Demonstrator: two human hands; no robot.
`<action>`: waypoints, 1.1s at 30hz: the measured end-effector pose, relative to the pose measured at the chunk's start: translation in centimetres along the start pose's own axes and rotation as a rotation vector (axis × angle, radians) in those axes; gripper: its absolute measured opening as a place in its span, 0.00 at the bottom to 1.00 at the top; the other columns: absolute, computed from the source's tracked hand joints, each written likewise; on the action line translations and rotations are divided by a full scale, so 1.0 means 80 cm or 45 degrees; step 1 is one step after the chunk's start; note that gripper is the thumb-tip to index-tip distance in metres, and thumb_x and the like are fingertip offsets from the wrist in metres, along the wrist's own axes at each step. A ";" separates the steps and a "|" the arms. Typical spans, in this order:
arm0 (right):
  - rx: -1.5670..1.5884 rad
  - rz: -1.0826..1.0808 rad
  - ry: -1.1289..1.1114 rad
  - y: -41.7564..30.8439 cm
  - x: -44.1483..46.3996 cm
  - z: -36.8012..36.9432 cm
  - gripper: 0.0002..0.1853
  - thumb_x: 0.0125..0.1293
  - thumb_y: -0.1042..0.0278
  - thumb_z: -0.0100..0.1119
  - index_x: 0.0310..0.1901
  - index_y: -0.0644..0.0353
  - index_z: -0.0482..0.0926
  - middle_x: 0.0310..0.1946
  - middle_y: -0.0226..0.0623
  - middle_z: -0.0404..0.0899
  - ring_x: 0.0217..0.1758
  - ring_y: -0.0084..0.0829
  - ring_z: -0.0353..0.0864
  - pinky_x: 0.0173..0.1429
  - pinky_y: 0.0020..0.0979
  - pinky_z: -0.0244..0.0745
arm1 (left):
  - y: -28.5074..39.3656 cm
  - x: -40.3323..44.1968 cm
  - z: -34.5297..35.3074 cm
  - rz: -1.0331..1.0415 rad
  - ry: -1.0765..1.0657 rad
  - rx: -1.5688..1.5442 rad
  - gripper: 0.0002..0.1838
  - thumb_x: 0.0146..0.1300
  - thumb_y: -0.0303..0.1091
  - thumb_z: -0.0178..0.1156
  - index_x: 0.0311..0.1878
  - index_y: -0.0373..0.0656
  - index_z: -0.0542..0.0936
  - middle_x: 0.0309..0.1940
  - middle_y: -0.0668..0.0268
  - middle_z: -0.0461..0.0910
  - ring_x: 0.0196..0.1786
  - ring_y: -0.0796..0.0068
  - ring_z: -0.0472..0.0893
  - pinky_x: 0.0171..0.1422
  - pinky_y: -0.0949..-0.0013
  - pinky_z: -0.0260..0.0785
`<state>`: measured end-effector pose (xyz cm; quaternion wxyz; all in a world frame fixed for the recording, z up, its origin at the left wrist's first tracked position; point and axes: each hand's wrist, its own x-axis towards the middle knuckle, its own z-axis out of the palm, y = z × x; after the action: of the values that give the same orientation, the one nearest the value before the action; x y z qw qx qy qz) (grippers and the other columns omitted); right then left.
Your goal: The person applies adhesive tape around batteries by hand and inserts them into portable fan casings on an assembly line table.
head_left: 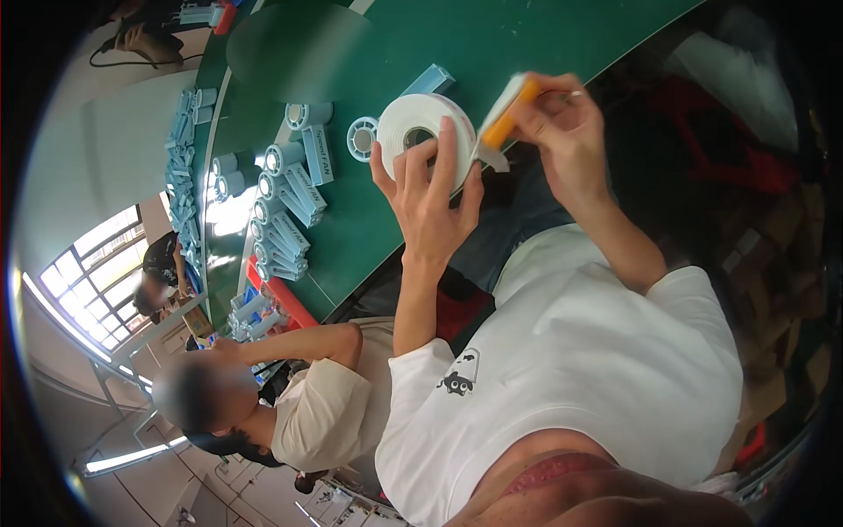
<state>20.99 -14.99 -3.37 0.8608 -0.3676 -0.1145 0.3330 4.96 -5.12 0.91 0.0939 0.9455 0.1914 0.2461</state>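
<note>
My left hand [428, 200] spreads its fingers over the face of a wide white roll [407, 112], possibly tape, with the thumb at its near edge. A short white strip [494, 159] hangs off the roll's right side. Close by on the right, my right hand [566, 127] grips an orange tool [509, 114] with a pale upper part; blur hides its exact kind. Just behind the roll lies a light blue fan casing [430, 80], partly covered. A round blue fan end [361, 139] sits left of the roll.
Several blue fans marked "Speed FAN" [318, 155] lie in a row on the green table [544, 39]. A long heap of blue parts [182, 162] runs farther left. A red bin [294, 303] stands beside a co-worker in a beige shirt [320, 411].
</note>
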 end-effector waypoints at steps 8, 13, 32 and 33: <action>-0.102 -0.663 0.272 -0.086 0.091 -0.090 0.18 0.73 0.75 0.65 0.61 0.67 0.73 0.53 0.43 0.82 0.58 0.34 0.85 0.60 0.37 0.87 | 0.022 0.037 0.014 0.170 -0.028 -0.121 0.36 0.54 0.31 0.70 0.69 0.38 0.74 0.51 0.60 0.81 0.63 0.56 0.76 0.84 0.34 0.41; -0.150 -0.755 0.250 -0.084 0.071 -0.064 0.19 0.74 0.75 0.65 0.62 0.67 0.72 0.55 0.46 0.81 0.57 0.35 0.85 0.60 0.37 0.86 | 0.034 0.123 0.105 0.317 -0.085 -0.059 0.31 0.58 0.32 0.71 0.65 0.39 0.75 0.59 0.59 0.81 0.72 0.53 0.72 0.83 0.32 0.45; -1.138 -0.185 -1.112 -0.003 0.068 0.046 0.20 0.59 0.78 0.73 0.54 0.59 0.83 0.55 0.43 0.87 0.61 0.41 0.85 0.83 0.49 0.59 | -0.097 0.040 -0.041 -0.011 -0.496 0.162 0.12 0.64 0.30 0.70 0.49 0.42 0.82 0.53 0.62 0.79 0.58 0.57 0.78 0.66 0.59 0.68; -1.149 -0.181 -1.121 0.001 0.064 0.043 0.20 0.59 0.78 0.73 0.54 0.59 0.83 0.55 0.43 0.87 0.61 0.41 0.85 0.83 0.49 0.59 | -0.092 0.029 -0.048 -0.041 -0.487 0.132 0.12 0.63 0.30 0.70 0.48 0.42 0.81 0.53 0.62 0.79 0.58 0.57 0.78 0.65 0.58 0.68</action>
<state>23.26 -9.66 -1.26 0.5132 -0.5144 -0.6111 0.3140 2.57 2.88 3.24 0.0835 0.9754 0.1976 0.0504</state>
